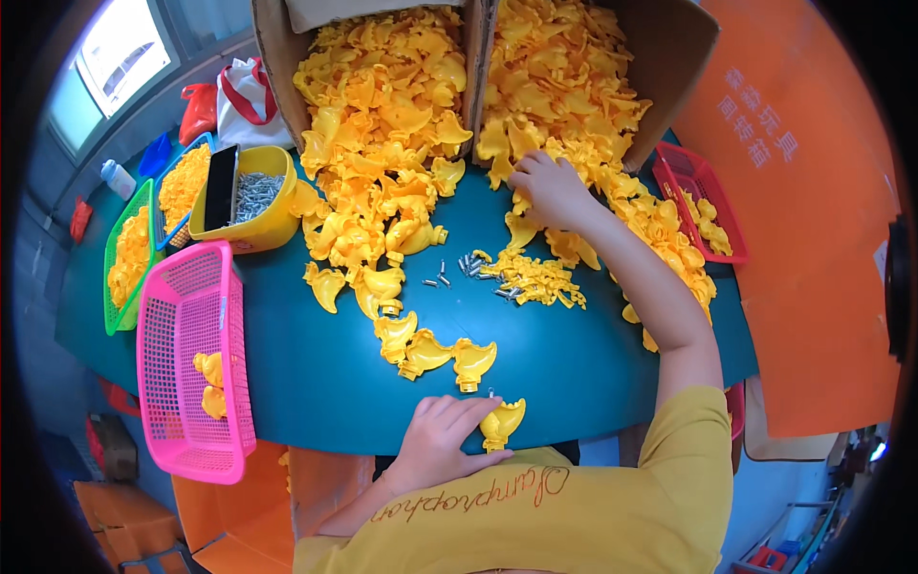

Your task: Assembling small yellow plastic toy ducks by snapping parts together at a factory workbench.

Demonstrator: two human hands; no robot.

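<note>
My left hand [442, 445] is at the table's front edge, its fingers and thumb closed on a yellow plastic shell half [504, 423], which has a curved, pointed shape and a short neck. A small metal pin [491, 392] shows just above that piece. Farther off, my right hand [555, 194] reaches to the mouth of the right-hand box, fingers bent and slightly apart against a heap of similar yellow shells [564, 96]. Its fingertips are partly lost among the pieces. Between the hands lie several shells in a row [426, 353], small yellow parts [545, 277] and loose metal pins [442, 275].
Two cardboard boxes [476, 77] spill yellow shells onto the green table [316, 383]. At left stand a pink basket [191, 448] with a few shells, a yellow tub [263, 239] of metal screws with a black phone [222, 188], and a green basket [115, 282]. A red basket [703, 172] stands at right.
</note>
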